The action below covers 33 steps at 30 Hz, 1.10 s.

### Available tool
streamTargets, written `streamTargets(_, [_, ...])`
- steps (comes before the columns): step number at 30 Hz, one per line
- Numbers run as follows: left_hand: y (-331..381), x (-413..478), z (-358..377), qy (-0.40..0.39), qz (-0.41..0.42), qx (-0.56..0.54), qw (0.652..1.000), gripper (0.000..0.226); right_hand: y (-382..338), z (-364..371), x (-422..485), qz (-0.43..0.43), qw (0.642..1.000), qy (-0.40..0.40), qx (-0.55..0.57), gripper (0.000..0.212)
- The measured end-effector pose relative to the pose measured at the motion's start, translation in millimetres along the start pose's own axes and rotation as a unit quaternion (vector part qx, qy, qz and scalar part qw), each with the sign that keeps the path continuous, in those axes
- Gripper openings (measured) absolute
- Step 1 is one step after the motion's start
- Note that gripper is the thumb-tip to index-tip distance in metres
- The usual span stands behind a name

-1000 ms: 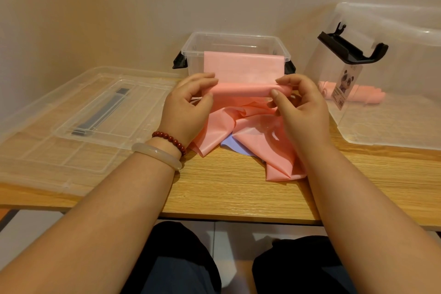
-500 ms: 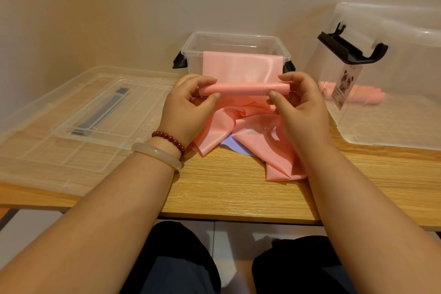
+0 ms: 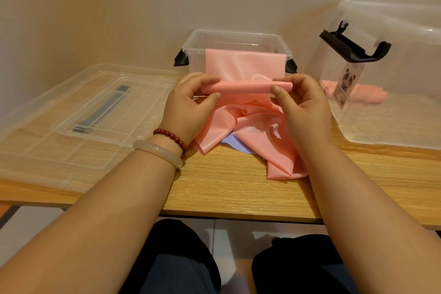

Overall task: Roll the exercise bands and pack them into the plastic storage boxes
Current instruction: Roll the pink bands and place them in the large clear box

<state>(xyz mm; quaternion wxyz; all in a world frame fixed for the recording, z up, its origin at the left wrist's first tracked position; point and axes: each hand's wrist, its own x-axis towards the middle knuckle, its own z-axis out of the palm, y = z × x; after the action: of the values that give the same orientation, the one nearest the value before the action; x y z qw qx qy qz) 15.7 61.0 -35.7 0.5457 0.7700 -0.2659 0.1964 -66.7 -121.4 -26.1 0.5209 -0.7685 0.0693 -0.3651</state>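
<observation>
Both hands pinch a half-rolled pink band point(image 3: 243, 87): my left hand point(image 3: 191, 105) holds its left end and my right hand point(image 3: 303, 107) its right, thumbs on the near side. The rolled part lies crosswise and level above the table point(image 3: 238, 186), straight ahead of me. Just beyond it stands the small box point(image 3: 236, 37), with pink sheet hanging over its front rim. Loose pink heaps under my hands, partly covering a purple band point(image 3: 232, 144). More rolling is due, I judge. The big box point(image 3: 391, 126), holding a finished roll point(image 3: 367, 95), is nearer my right hand, and a lid point(image 3: 83, 112) lies to my left.
</observation>
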Motion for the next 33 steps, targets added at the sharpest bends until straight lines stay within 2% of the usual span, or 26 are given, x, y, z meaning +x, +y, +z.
streamTargets(7, [-1.4, 0.3, 1.2, 0.004, -0.043, -0.009, 0.999, 0.024, 1.5, 0.1, 1.8, 0.008, 1.000, 0.014, -0.024, 0.014])
streamTargets(15, [-4.0, 1.3, 1.1, 0.000, -0.049, -0.007, 0.999, 0.018, 0.6, -0.3, -0.3, 0.006, 1.000, -0.008, -0.019, 0.028])
streamTargets(22, [-0.4, 0.6, 1.1, -0.008, -0.028, -0.014, 0.999, 0.033, 2.4, 0.3, 0.9, -0.003, 0.999, 0.007, -0.035, 0.015])
streamTargets(28, [-3.8, 1.4, 1.9, 0.002, -0.038, 0.003, 0.999, 0.029, 3.3, 0.4, 2.4, -0.002, 0.999, 0.022, -0.049, 0.007])
streamTargets(33, [-6.1, 1.4, 2.7, -0.008, -0.055, -0.018, 0.998, 0.028, 2.9, 0.0, 2.0, -0.002, 0.999, -0.001, -0.040, 0.023])
